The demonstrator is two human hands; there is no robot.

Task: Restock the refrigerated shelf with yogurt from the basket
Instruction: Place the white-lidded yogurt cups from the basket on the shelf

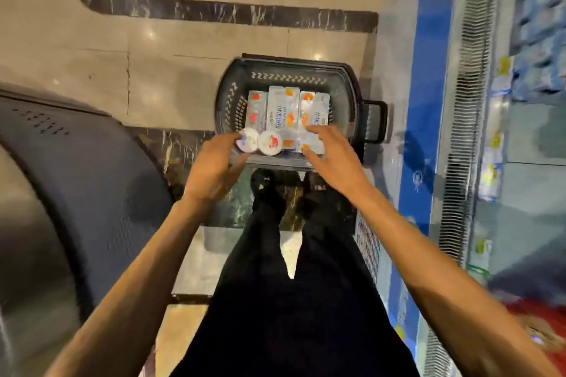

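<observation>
- Floor: pale glossy tiles with dark marbled bands.
- Fridge: runs down the right edge, with a blue strip along its base and a vent grille above that. Its shelves hold blue-and-white packs, too blurred to read.
- Dark unit: a curved, dark grey body fills the lower left. What it is cannot be told.
- Trousers: the person's black-clad legs run up the middle to dark shoes, which stand just behind the basket.
- Basket: dark plastic with slotted walls. It sits on the floor just beside the fridge base, with a handle sticking out on the fridge side.
- Yogurt packs: three flat foil-topped packs lie side by side in the basket, printed with red and orange fruit. They take up most of its bottom.
- Right hand: reaches over the near right corner of the basket, palm down. Its fingers are straight and spread apart, over the rightmost pack, and grip nothing. Whether they touch the foil cannot be told.
- Left hand: sits at the near left corner of the basket. Its fingers and thumb curl in on either side of the left cup, pinching its edge, though motion blur softens the detail.
- Left cup: a round white-lidded yogurt at the basket's near edge.
- Right cup: touches the left cup and has red fruit on its lid.
</observation>
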